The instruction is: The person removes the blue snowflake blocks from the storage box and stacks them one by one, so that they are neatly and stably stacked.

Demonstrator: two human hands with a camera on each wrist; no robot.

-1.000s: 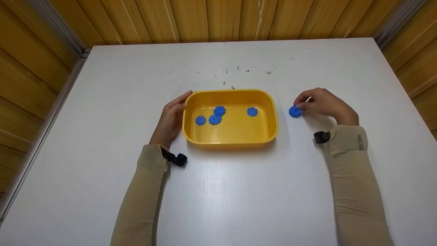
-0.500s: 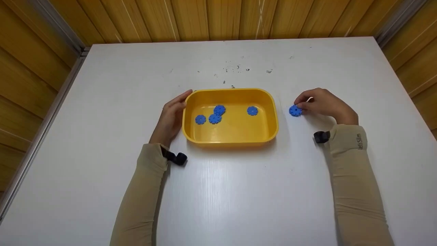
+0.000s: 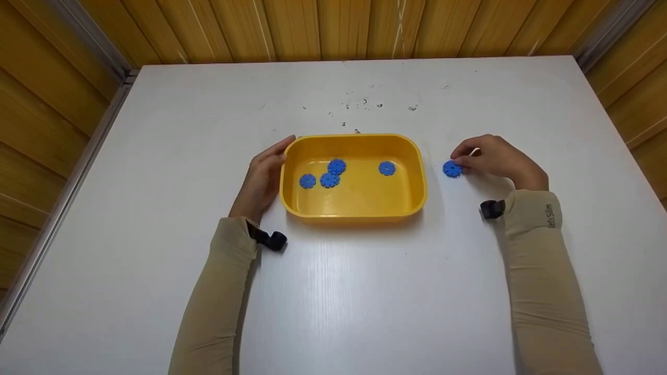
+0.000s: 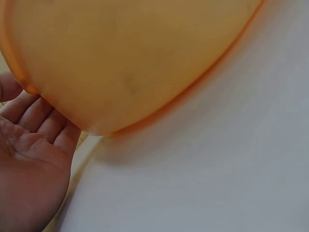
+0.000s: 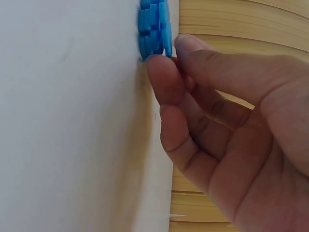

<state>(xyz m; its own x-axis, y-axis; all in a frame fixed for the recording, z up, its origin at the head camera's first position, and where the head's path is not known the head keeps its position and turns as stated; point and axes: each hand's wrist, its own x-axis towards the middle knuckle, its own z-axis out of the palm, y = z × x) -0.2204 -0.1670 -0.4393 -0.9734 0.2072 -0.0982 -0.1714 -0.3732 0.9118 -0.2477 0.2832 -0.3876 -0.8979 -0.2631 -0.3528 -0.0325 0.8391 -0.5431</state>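
The blue notched discs (image 3: 452, 169) at the right hand (image 3: 497, 160) sit right of centre in the head view, just off the fingertips' lower left; the right wrist view shows them layered edge-on near the top of the frame, with thumb and forefinger pinched narrowly at their edge; the yellow tub (image 3: 359, 200) lies at the middle of the head view, well apart from that hand; inside it are four more blue discs, a lone disc (image 3: 386, 168) towards the right, a touching pair (image 3: 329, 180) left of the tub's middle, and an outer disc (image 3: 307, 181) farther left; the left hand (image 3: 260, 179) holds the tub's left end, its fingers round the upper left corner; below spreads the white tabletop (image 3: 333, 302), marked with dark specks above the tub; tan sleeves (image 3: 547, 297) enter from the lower edge; yellow wood panelling (image 3: 338, 31) fills the top.
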